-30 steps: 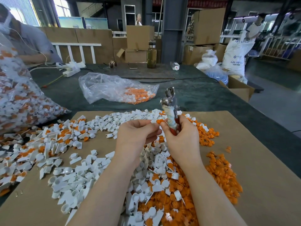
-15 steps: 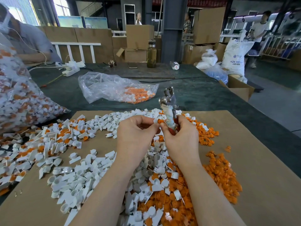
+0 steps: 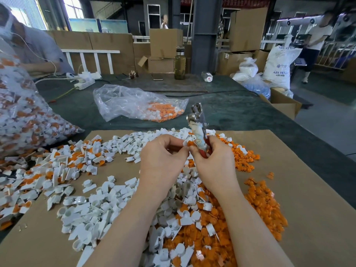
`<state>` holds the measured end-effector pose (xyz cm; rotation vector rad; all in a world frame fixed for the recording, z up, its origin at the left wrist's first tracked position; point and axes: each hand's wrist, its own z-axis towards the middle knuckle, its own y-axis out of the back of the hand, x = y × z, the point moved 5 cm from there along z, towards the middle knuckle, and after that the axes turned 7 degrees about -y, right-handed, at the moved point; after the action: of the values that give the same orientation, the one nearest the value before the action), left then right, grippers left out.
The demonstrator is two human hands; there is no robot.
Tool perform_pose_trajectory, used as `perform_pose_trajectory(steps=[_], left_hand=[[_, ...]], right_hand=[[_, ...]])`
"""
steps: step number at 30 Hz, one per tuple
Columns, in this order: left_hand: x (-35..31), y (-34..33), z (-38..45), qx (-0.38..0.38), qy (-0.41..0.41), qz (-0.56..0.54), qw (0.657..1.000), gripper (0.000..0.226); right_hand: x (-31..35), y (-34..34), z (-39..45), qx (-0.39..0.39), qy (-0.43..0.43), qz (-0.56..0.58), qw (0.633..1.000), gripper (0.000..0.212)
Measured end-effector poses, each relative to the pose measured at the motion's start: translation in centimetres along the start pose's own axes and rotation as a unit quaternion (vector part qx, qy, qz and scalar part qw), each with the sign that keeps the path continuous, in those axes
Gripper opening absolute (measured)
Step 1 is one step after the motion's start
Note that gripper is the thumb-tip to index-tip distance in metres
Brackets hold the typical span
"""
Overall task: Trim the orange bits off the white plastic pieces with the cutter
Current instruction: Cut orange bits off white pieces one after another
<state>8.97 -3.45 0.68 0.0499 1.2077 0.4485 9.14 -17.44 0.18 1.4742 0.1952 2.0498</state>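
Note:
My right hand grips the cutter by its red handles, metal jaws pointing up and away. My left hand pinches a small white plastic piece with an orange bit at its fingertips, held right against the cutter's taped shank. Below both hands a pile of white plastic pieces spreads over the brown cardboard sheet. Loose orange bits are heaped to the right and under my forearms.
A clear bag of mixed pieces bulges at the left. Another clear bag with orange bits lies on the green table behind the sheet. A person sits far left; a bottle and cartons stand at the back.
My left hand has opened its fingertips slightly and brought the small piece up against the cutter. Both hands stay close together above the pile.

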Motion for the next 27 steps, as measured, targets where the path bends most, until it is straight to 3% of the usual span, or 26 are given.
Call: perform_pose_trajectory(steps=[7,10,16,27], left_hand=[[0.8,0.5,0.2,-0.01,0.034,-0.025,0.999,0.012],[1.2,0.8,0.4,-0.014,0.069,-0.111,0.991,0.009],[1.4,1.1,0.6,-0.018,0.082,-0.226,0.97,0.006],[1.2,1.6,1.1,-0.015,0.052,-0.233,0.971,0.009]], right_hand=[[-0.2,0.0,0.2,0.107,-0.028,0.054,0.992,0.017],[-0.6,0.4,0.1,0.163,-0.058,0.1,0.98,0.012],[-1.0,0.5,-0.3,0.284,-0.082,0.083,0.952,0.017],[-0.6,0.3,-1.0,0.328,-0.061,0.01,0.943,0.023]])
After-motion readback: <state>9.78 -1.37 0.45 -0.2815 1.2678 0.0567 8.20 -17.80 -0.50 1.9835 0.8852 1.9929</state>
